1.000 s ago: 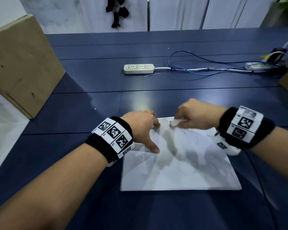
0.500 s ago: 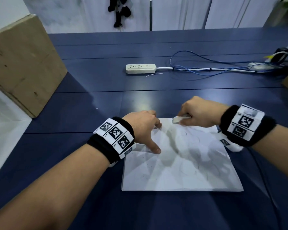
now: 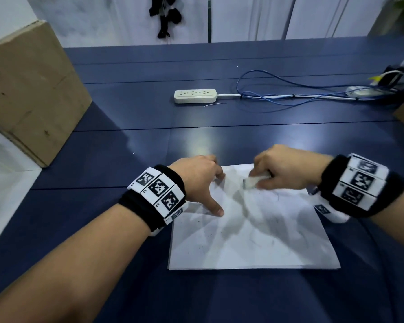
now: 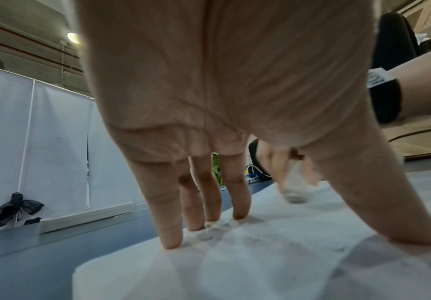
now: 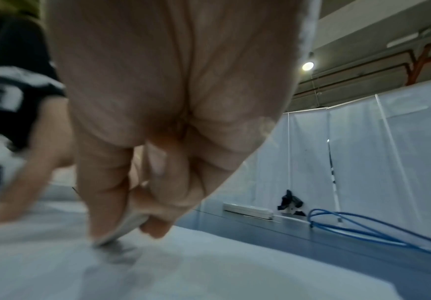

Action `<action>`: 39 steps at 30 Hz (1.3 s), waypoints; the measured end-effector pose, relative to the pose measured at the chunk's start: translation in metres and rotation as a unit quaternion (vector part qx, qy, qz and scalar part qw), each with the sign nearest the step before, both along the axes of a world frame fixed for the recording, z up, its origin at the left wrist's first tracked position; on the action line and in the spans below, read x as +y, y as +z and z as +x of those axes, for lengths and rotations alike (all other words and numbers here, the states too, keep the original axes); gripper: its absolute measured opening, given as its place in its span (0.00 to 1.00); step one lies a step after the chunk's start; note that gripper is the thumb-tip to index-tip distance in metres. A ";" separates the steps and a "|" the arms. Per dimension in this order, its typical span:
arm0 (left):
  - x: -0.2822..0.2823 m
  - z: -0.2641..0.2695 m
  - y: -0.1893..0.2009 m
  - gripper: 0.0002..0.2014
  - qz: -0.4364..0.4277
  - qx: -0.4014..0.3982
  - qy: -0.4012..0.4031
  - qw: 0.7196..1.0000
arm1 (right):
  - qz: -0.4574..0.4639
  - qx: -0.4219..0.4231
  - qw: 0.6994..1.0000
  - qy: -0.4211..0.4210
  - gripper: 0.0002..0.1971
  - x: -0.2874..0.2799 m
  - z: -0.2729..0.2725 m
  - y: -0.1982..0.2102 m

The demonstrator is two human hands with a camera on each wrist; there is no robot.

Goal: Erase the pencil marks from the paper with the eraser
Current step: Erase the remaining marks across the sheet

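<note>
A white sheet of paper [image 3: 250, 231] with faint pencil marks lies on the blue table [image 3: 126, 159]. My left hand [image 3: 203, 180] presses on the sheet's far left corner with straight fingers [image 4: 168, 223] and spread thumb. My right hand [image 3: 282, 169] pinches a white eraser [image 3: 253, 181] and holds its tip down on the paper near the far edge. The eraser [image 5: 122, 227] shows between thumb and fingers in the right wrist view, blurred by motion. The eraser [image 4: 293, 186] also appears blurred beyond my left hand.
A cardboard box [image 3: 30, 89] stands at the far left. A white power strip [image 3: 195, 96] with blue cables [image 3: 289, 94] lies further back on the table. White partition screens [image 3: 243, 17] close off the far side.
My right hand with the eraser has slid back and forth along the paper's far edge, ending slightly nearer to me. The left hand has stayed pressed on the corner.
</note>
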State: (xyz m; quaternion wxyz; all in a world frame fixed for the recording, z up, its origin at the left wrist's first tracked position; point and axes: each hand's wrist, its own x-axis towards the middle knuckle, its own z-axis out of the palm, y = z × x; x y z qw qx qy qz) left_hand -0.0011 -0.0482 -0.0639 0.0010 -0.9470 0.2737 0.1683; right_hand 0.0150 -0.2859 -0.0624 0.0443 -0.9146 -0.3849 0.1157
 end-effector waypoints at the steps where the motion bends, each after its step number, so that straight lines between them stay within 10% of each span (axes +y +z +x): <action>1: 0.000 0.001 0.000 0.43 0.001 0.000 0.000 1.000 | 0.003 0.033 0.999 0.031 0.11 0.000 -0.011 0.002; 10: -0.001 0.000 0.001 0.43 0.009 0.001 0.003 1.000 | -0.025 -0.054 0.997 -0.046 0.38 -0.004 0.022 0.004; 17: -0.002 0.000 0.001 0.43 0.019 0.010 0.005 1.000 | -0.023 0.063 0.997 0.030 0.20 0.001 -0.017 0.002; 22: -0.004 0.000 0.003 0.45 0.025 0.008 0.000 1.000 | -0.005 -0.048 0.997 -0.053 0.39 -0.004 0.020 0.002; 28: -0.004 0.002 0.002 0.44 0.027 0.009 0.003 1.000 | -0.014 0.092 0.994 0.065 0.12 -0.002 -0.022 0.003; 33: -0.005 0.001 0.003 0.44 0.028 0.009 -0.002 1.000 | -0.024 -0.037 0.998 -0.049 0.36 0.003 0.020 0.003; 39: -0.002 0.002 0.000 0.44 0.025 0.011 0.004 1.000 | -0.008 0.082 0.995 0.054 0.18 0.000 -0.020 0.004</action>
